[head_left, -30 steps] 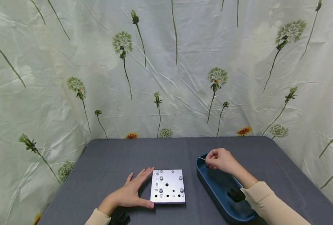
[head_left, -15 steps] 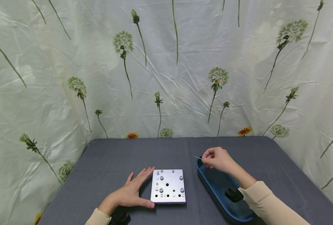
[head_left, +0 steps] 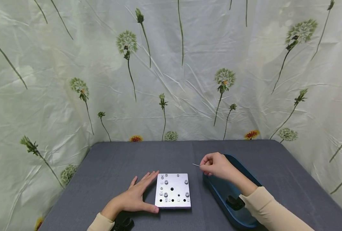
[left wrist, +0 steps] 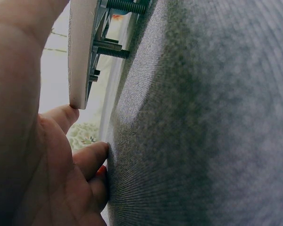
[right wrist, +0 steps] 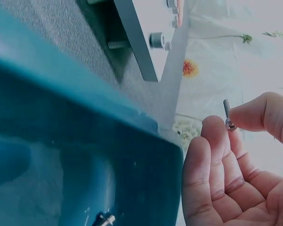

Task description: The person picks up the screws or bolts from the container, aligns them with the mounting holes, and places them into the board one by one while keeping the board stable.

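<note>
My right hand pinches a small metal socket-head screw between thumb and fingertips, over the far left end of the blue tray. In the right wrist view the screw's socketed head faces the camera, its thin shank pointing up. My left hand lies spread beside the silver metal plate. Its thumb touches the near left corner and a fingertip the far left corner. Several screws and black holes dot the plate's top. In the left wrist view, threaded screw ends stick out beneath the raised plate.
A small dark and metallic part lies inside the tray. The tray stands right of the plate on a grey cloth-covered table. A white curtain printed with dandelions hangs behind. A black wrist camera hangs under the right sleeve.
My right hand has moved left with the screw, from inside the tray's far end to beyond its left rim. The left hand and the plate have stayed in place.
</note>
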{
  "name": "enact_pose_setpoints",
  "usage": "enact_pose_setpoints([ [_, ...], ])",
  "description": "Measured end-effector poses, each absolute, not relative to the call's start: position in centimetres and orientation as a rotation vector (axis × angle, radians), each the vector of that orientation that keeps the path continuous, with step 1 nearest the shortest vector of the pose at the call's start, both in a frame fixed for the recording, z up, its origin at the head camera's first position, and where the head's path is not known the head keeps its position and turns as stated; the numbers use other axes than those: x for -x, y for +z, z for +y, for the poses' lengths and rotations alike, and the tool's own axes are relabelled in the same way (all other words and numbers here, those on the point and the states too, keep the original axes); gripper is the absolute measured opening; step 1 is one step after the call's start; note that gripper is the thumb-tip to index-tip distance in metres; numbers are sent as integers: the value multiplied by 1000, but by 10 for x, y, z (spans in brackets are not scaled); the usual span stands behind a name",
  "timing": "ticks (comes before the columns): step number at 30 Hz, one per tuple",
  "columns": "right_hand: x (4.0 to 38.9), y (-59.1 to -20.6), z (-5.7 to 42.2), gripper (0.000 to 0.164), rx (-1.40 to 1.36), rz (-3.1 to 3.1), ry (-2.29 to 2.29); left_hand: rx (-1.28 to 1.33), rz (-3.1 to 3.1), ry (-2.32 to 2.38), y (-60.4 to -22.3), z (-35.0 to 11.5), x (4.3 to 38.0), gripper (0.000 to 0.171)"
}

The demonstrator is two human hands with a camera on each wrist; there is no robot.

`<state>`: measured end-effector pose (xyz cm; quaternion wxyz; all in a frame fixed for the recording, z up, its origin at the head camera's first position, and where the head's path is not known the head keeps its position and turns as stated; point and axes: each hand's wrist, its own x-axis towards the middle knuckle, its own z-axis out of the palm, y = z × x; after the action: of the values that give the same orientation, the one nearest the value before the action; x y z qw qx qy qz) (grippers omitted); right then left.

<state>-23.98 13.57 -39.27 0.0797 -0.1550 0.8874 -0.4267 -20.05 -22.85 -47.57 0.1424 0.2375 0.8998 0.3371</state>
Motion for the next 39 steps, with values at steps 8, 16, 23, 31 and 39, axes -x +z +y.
enact_pose_setpoints([
  [8,237,-395,124,4,496,2616,-1265,-670,2597,970,-476,-228,200,127],
  [16,230,-397,119,5,519,2607,-1249,-681,2595,966,-476,-228,201,126],
  [23,225,-397,113,4,571,2593,-1231,-687,2598,965,-475,-229,201,127],
  [31,215,-398,104,6,643,2579,-1187,-690,2597,967,-476,-229,201,127],
  [39,205,-401,96,8,733,2528,-1171,-695,2605,964,-480,-229,202,126],
])
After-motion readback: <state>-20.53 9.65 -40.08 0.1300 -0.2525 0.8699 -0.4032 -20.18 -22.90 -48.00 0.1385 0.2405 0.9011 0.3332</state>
